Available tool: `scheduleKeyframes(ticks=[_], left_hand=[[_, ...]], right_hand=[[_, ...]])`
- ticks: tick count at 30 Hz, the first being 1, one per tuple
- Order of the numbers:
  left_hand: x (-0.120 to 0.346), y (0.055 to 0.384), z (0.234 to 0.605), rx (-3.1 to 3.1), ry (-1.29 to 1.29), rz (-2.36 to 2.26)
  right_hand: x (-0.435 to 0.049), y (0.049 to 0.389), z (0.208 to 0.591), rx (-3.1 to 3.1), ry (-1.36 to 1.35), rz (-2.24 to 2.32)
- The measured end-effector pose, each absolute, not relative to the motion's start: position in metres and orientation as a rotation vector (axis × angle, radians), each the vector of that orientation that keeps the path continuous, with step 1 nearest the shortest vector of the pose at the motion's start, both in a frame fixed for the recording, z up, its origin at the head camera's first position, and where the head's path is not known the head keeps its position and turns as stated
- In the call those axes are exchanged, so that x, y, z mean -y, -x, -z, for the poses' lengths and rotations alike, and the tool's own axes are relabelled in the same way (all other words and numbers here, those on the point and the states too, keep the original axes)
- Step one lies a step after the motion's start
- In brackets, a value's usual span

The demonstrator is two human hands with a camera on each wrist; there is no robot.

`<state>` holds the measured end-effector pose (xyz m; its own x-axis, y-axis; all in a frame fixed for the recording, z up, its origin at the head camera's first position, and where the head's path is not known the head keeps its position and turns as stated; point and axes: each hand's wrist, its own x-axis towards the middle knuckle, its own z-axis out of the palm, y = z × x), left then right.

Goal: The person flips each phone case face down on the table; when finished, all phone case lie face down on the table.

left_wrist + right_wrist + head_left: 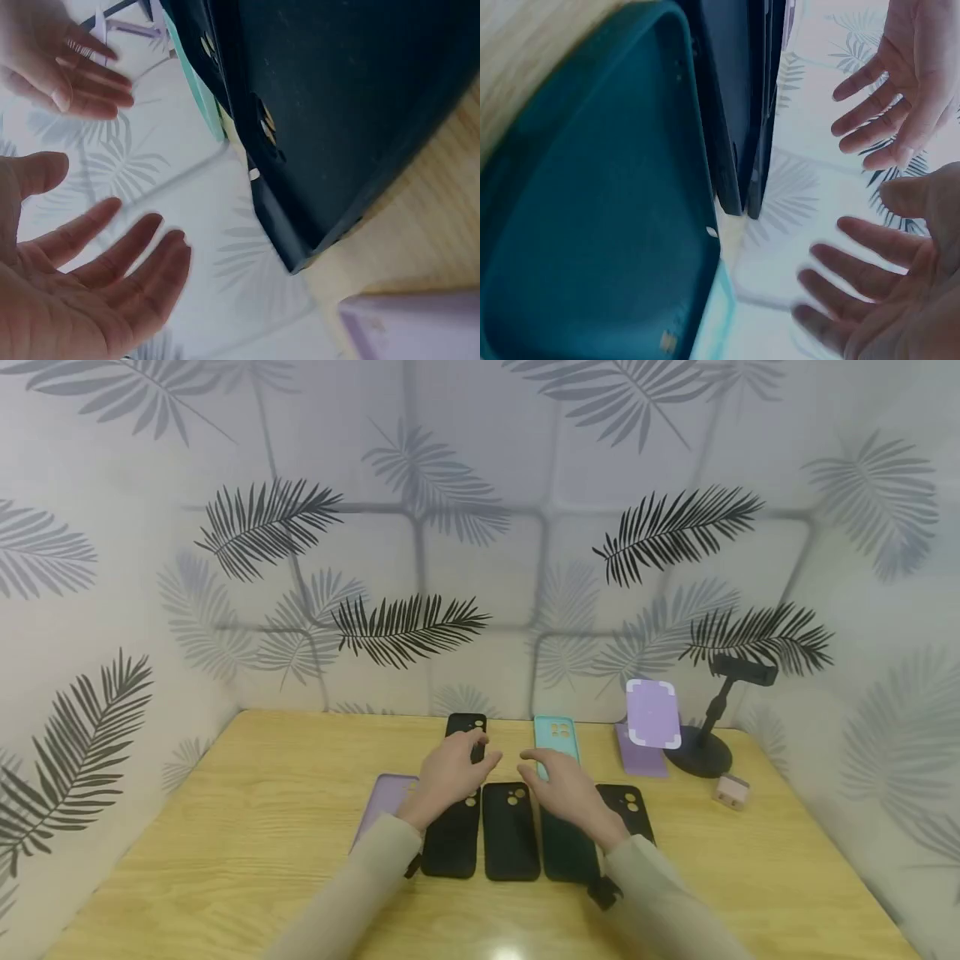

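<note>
My left hand (448, 774) hovers over the gap between a black phone case (450, 847) in the front row and another black case (459, 723) behind it. Its fingers are spread and relaxed, holding nothing. My right hand (564, 787) hangs above a dark green phone case (570, 856), loosely bent and also without an object. Past it lies a turquoise case (557, 740), partly covered by that hand. Between the hands, a black case (512, 835) lies flat. A purple case (373, 806) is at the left end, a further black case (632, 806) at the right.
At the back right stand a purple phone stand (652, 714) and a black stand (699, 753) on a round base. A small pale pink plug (732, 791) sits before them. Leaf-patterned curtain (480, 568) borders the wooden table (225, 852).
</note>
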<state>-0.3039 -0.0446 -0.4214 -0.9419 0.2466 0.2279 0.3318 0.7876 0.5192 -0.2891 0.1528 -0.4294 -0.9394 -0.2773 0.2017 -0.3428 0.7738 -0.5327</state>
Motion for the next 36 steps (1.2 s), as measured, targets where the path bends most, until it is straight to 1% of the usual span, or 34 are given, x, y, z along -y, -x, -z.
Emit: scheduleKeyframes(ticks=[7,12,18,23,30,36], left_hand=[[0.066,0.327,0.424,2.728,0.357,1.518],[0.084,0.347,0.428,2.67,0.292,1.773],[0.103,0.362,0.43,2.746,0.25,1.954],[0.113,0.369,0.436,2.76,0.155,2.08],[0.119,0.377,0.441,2.836,0.003,2.074],[0.115,0.382,0.443,2.832,-0.041,2.096]], right_hand=[[-0.15,0.307,0.436,2.804,-0.404,-1.562],[-0.146,0.323,0.438,2.778,-0.397,-1.874],[-0.136,0.342,0.442,2.834,-0.423,-1.871],[-0.127,0.356,0.444,2.898,-0.442,-1.833],[-0.121,0.366,0.444,3.011,-0.493,-1.734],[-0.115,0.373,0.45,3.011,-0.419,-1.846]])
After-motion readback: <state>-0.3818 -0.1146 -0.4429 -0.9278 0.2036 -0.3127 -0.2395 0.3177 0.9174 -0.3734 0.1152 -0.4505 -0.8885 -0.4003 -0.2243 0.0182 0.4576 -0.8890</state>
